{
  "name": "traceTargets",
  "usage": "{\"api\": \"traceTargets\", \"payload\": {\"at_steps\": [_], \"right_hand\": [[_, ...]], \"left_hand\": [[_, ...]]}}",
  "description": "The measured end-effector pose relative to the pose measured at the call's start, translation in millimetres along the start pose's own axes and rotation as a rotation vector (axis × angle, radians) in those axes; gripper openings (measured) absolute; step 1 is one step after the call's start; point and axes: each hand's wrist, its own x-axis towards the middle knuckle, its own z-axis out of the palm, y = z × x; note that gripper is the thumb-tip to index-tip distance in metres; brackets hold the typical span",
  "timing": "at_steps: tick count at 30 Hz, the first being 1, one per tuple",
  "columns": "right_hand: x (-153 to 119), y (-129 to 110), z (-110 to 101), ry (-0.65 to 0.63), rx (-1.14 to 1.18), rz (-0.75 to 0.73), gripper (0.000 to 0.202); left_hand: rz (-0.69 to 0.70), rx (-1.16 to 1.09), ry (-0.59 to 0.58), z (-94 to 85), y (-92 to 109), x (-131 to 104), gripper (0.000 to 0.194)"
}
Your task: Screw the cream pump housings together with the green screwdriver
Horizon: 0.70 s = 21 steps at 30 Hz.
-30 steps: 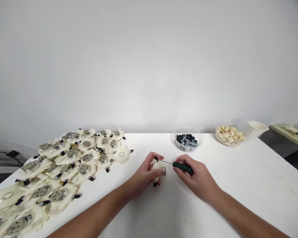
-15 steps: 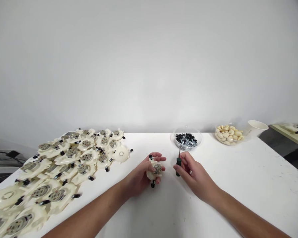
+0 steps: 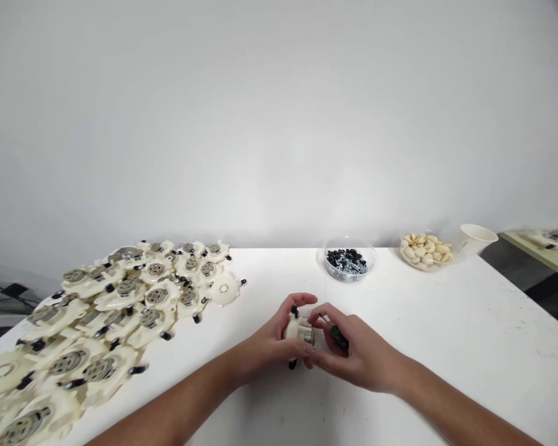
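Between my hands, low over the middle of the white table, is a small cream plastic motor housing with a silver motor and black pieces at its top and bottom. My left hand is closed around its left side. A screwdriver with a dark green handle lies in my right hand, its thin shaft slanting up and left. My right thumb and forefinger reach to the right side of the housing; whether they press on it is hard to tell.
Many similar motor housings are piled on the left of the table. Toward the back stand a clear bowl of small black and silver parts, a bowl of cream-coloured pieces and a white cup. A wall rises behind.
My right hand has moved left to the housing, and the screwdriver has tipped from upright to slanted. The housing has turned sideways in my left hand.
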Motion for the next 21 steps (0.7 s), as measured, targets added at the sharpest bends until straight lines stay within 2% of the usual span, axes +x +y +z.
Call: {"api": "traceTargets", "payload": {"at_steps": [2, 6, 8, 13, 18, 21], "right_hand": [[0, 0, 6, 0.027, -0.099, -0.053, 0.036], [0, 5, 10, 0.062, -0.209, -0.168, 0.023], [0, 9, 8, 0.092, -0.219, -0.169, 0.026], [2, 14, 5, 0.187, -0.138, -0.119, 0.035], [4, 14, 7, 0.224, -0.115, -0.098, 0.03], [2, 11, 5, 0.216, -0.096, -0.092, 0.026]], "left_hand": [[0.001, 0.019, -0.011, 3.2, 0, -2, 0.074], [-0.028, 0.04, -0.082, 5.9, 1, -4, 0.08], [-0.023, 0.051, -0.1, 5.4, 2, -4, 0.079], [0.062, 0.141, -0.016, 5.5, 1, -3, 0.087], [0.13, 0.268, 0.052, 6.6, -6, -2, 0.062], [0.137, 0.24, 0.043, 6.3, -9, 0, 0.051]]}}
